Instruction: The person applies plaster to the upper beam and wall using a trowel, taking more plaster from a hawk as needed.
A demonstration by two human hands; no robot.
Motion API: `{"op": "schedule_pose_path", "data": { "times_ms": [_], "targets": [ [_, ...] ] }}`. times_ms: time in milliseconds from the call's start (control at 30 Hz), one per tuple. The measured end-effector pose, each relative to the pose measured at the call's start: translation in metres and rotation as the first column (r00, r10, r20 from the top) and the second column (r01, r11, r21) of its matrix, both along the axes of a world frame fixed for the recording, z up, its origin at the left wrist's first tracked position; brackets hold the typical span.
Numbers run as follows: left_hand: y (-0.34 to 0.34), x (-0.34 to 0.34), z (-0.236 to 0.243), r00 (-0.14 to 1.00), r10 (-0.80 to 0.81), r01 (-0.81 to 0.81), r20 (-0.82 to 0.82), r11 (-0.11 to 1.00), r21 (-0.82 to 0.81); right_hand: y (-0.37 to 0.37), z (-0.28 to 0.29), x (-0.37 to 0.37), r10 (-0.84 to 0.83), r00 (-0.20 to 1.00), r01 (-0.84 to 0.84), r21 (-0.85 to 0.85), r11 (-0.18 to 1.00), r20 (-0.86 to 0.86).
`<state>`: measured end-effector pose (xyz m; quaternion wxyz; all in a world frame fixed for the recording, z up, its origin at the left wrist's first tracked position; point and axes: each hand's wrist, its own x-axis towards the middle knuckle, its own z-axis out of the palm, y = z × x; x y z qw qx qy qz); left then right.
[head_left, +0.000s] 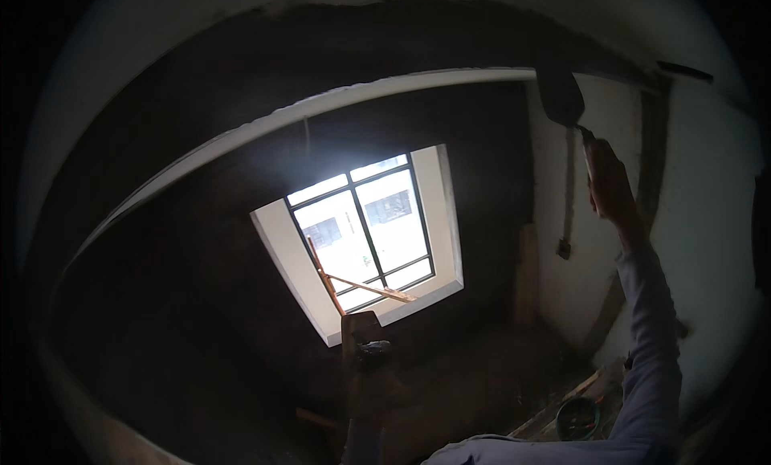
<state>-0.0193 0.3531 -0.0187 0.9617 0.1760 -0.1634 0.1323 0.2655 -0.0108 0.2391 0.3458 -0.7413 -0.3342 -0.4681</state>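
Note:
Raised high at the right, my right hand (pixel 610 182) is closed round the handle of a trowel. The dark blade of the trowel (pixel 560 97) points up and lies against the white strip where the wall meets the dark band above. Low in the middle, my left hand (pixel 376 385) is in deep shadow, its fingers hard to make out. Just above it rises a dark, flat, board-like thing (pixel 358 327) with a small pale patch beside it. What that thing is, I cannot tell.
A bright window (pixel 365 224) with dark bars is set in the dark wall. Wooden strips (pixel 328 282) lean across its sill. On the right stands a white wall (pixel 598 224) with dark grey bands and a small box. A round bucket (pixel 578 418) sits on the floor at lower right.

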Motion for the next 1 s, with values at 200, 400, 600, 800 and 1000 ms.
{"op": "schedule_pose_path", "data": {
  "times_ms": [200, 400, 600, 800, 1000],
  "targets": [
    [0.011, -0.001, -0.008, 0.988, 0.083, -0.098, 0.129, 0.989, 0.114, 0.096, 0.042, -0.106, 0.151, 0.927, -0.034, -0.324, 0.945, 0.343],
    [0.058, -0.002, -0.120, 0.970, -0.142, 0.210, 0.198, 0.898, -0.386, 0.152, 0.062, -0.135, 0.383, 0.881, -0.268, -0.374, 0.888, 0.278],
    [0.084, 0.003, -0.164, 1.000, 0.009, -0.013, -0.012, 0.913, -0.408, 0.096, 0.010, -0.065, 0.074, 0.972, 0.034, -0.448, 0.894, 0.222],
    [-0.013, -0.004, 0.063, 0.895, 0.423, -0.407, -0.138, 0.904, 0.132, 0.023, -0.040, -0.068, -0.002, 0.999, 0.012, -0.300, 0.954, 0.032],
    [0.022, 0.006, -0.015, 0.989, -0.041, 0.017, 0.142, 0.985, 0.171, 0.028, -0.090, -0.099, 0.240, 0.945, -0.309, -0.369, 0.877, -0.223]
  ]
}}
